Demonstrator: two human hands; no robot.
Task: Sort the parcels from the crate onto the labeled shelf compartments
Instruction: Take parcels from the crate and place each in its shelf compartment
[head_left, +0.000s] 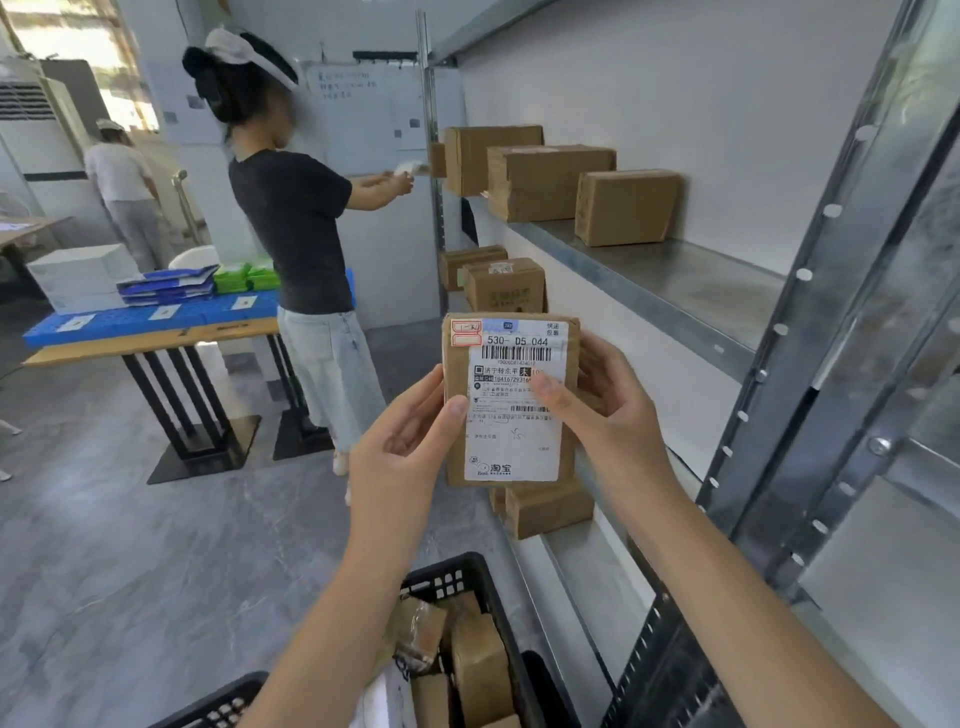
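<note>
A parcel (511, 400) stands upright between the left grip (410, 441) and the right grip (613, 410). Below the grips sits the crate (467, 577) with more parcels (480, 670) in it. Right of the right grip runs the shelf (675, 275), bearing three boxes (550, 182) above and behind the grips. Far left of the left grip stands a tabletop (150, 338).

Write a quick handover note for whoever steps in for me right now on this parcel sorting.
Left hand and right hand: both hold one parcel upright, label facing you, its code reading 530-D5 044.
Crate: on the floor below the hands, more parcels inside.
Shelf: three boxes on the upper level, several more on the levels below.
Done: some parcels already shelved.
Left: find the compartment for the held parcel, place it, then work through the crate.
</note>
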